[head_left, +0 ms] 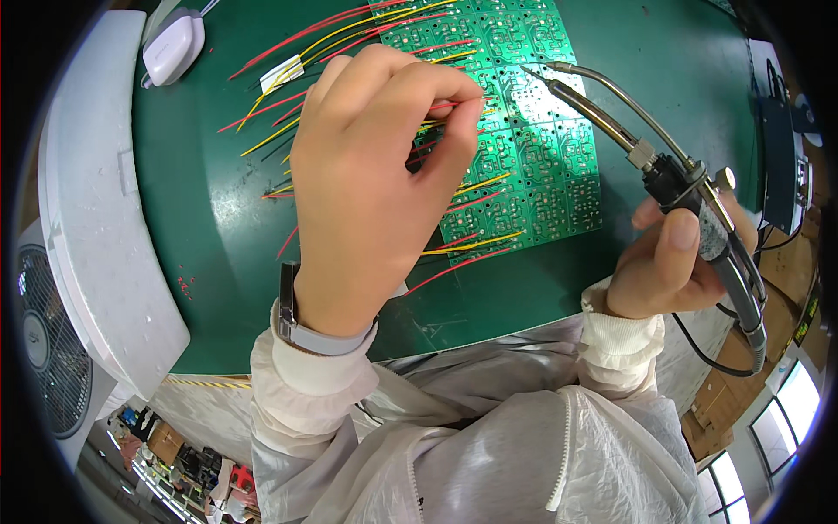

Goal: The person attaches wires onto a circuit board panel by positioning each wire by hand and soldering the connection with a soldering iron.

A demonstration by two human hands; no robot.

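My left hand is over the left side of a green circuit board panel, thumb and forefinger pinched on a red wire whose tip meets the board. Red, yellow and black wires stick out leftward from the panel, some passing beneath this hand. In my right hand is a soldering iron with a thin metal solder-feed tube clamped along it. Its pointed tip is above the upper part of the panel, a little right of my left fingertips. The fingers of my right hand wrap round the grip.
A green mat covers the table. At the left edge stands a long white foam piece, with a fan beyond it. A pale rounded case lies at the upper left. Red scraps dot the mat. A dark box-shaped device is at the right.
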